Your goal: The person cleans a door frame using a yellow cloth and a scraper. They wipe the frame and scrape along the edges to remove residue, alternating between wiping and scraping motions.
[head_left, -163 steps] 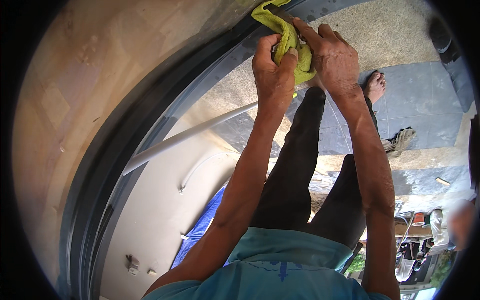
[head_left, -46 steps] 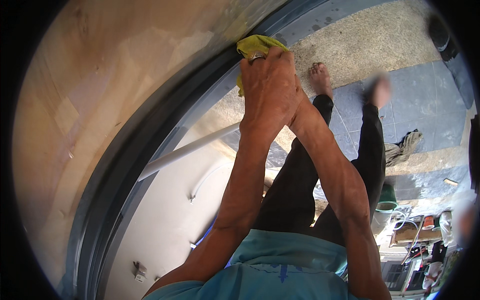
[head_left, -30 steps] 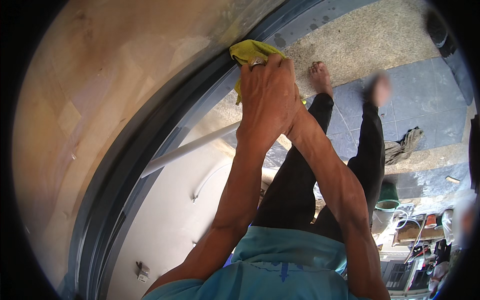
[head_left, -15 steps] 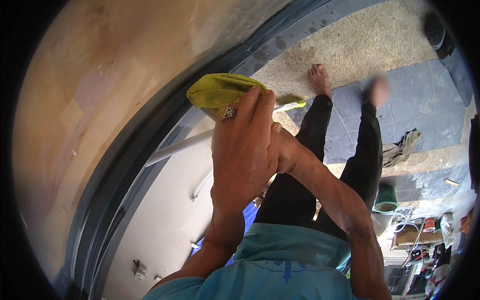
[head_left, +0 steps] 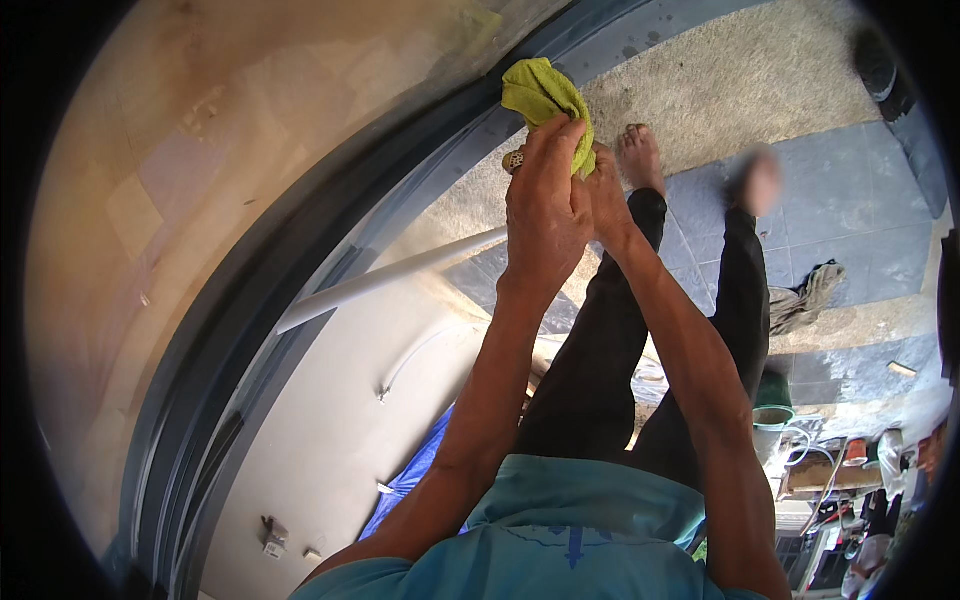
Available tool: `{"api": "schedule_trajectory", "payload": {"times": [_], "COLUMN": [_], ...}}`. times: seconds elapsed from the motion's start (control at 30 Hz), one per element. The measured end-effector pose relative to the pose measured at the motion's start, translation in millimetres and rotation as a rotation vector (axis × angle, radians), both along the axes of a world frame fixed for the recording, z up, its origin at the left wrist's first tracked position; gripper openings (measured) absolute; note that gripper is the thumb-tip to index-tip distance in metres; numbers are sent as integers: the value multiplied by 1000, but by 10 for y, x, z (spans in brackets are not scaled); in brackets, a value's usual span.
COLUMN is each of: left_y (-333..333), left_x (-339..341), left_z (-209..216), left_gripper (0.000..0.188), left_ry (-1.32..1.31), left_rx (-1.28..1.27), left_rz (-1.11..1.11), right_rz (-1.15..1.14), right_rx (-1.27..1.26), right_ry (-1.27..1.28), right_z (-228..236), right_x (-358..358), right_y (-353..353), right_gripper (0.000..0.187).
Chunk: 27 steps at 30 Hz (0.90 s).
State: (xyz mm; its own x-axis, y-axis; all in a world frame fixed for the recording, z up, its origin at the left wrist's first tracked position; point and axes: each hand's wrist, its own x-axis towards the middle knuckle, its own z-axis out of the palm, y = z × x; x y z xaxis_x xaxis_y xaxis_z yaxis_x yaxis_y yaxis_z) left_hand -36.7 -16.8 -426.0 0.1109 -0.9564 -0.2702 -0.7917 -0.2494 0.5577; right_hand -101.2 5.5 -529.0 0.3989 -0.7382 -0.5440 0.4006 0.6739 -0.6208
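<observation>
A yellow-green cloth [head_left: 540, 92] is bunched in my hands near the upper middle, beside the dark frame. My left hand [head_left: 545, 200], with a ring on one finger, has its fingers closed on the cloth. Close against it on the right, my right hand [head_left: 608, 200] grips the cloth's lower end; its fingertips are partly hidden. A white pole [head_left: 400, 270] slants up from the frame and passes out of sight behind my left hand. The cloth's top end stands up past my fingers, close to the dark frame [head_left: 400, 165].
A broad, smeared pane [head_left: 200, 200] curves along the left. Below are my bare feet on stone and tile flooring, with a grey rag [head_left: 805, 298] on the tiles. A green bucket [head_left: 773, 400] and assorted clutter stand at lower right. A blue sheet [head_left: 415, 475] lies left of my legs.
Both hands have moved up, away from my body and slightly right, carrying the cloth along. The cloth is now narrower and more upright. More of the white pole shows.
</observation>
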Motion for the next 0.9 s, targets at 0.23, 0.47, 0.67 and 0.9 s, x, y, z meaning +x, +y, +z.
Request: {"api": "schedule_trajectory", "payload": {"times": [0.23,0.47,0.67,0.9], "left_y": [-22,66,123,174], "left_x": [126,197,166,53], "left_z": [-131,-197,-50,203], "left_gripper": [51,50,48,47], "left_ry": [-6,-4,53,429], "left_rx": [-22,-8,52,160], "left_rz": [-1,41,107,535], "right_rz": [-52,-52,66,252], "right_rx": [12,-47,103,225], "right_ry": [-38,-52,-100,33], "right_z": [-107,-330,-203,21], "right_x": [117,278,103,-399], "right_y": [-95,57,95,124], "right_gripper": [13,13,18,40]}}
